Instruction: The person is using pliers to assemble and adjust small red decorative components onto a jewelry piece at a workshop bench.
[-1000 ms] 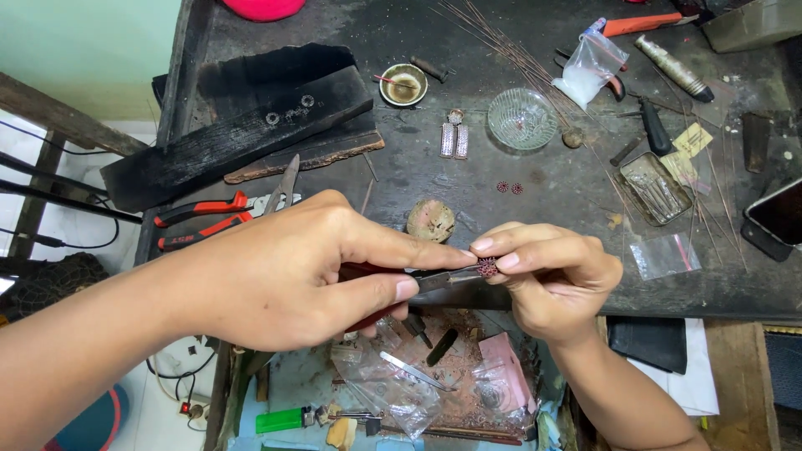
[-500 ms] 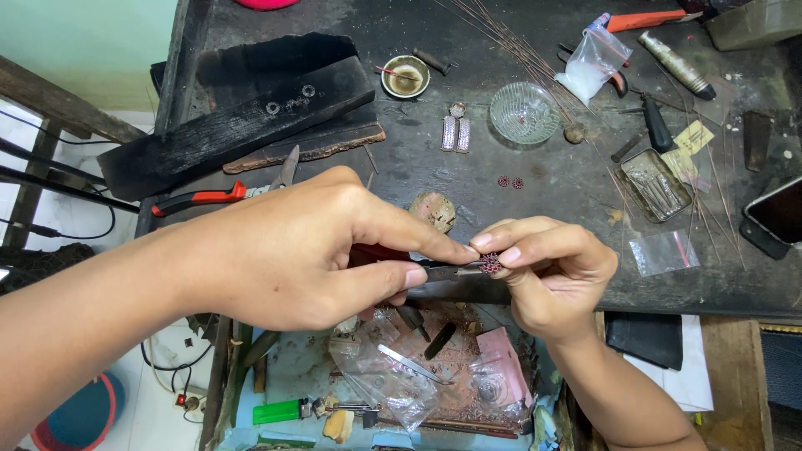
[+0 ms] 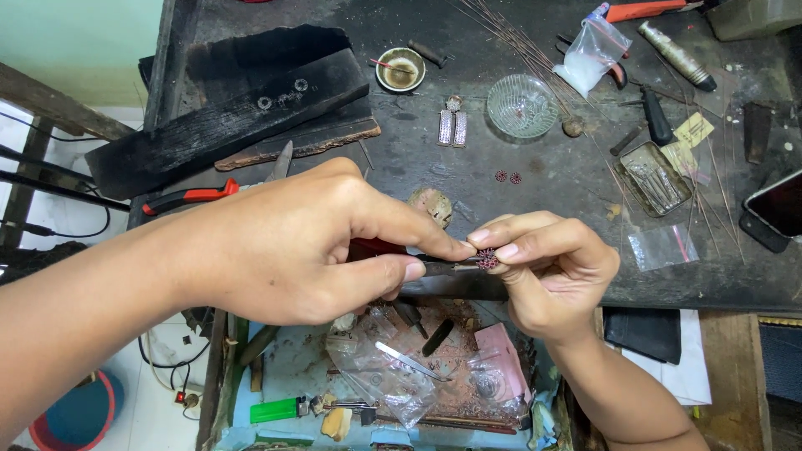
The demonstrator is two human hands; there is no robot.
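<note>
Mostly hidden tool (image 3: 443, 266) pinched in left hand (image 3: 309, 242), right hand (image 3: 547, 267) fingers clamped on tiny ornament (image 3: 488, 260)

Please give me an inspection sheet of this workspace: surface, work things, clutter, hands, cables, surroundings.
Surface: dark, stained bench.
Work things: small round red piece pinched in right hand; left hand presses a thin dark tool against it.
Clutter: glass dish, small bowl, wires, metal tin, plastic bags, red-handled pliers.
Hands: both bare, both gripping.
Cables: black cables at left.
Surroundings: open drawer below, phone at right.
</note>
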